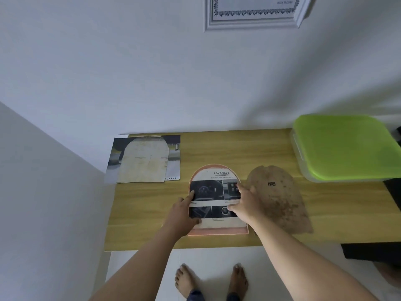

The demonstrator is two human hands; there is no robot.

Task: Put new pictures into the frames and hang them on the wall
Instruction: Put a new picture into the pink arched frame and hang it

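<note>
A: How many frames?
B: Two: an arched pink frame [217, 232] on the wooden table [217, 148], and a white frame [249, 20] on the wall above the table.

A: And loose pieces on the table?
B: One arched brown backing board [280, 200], one arch-cut picture [213, 197], two stacked paper sheets [143, 159], one green-lidded box [345, 146].

A: Hands?
B: Two.
</note>
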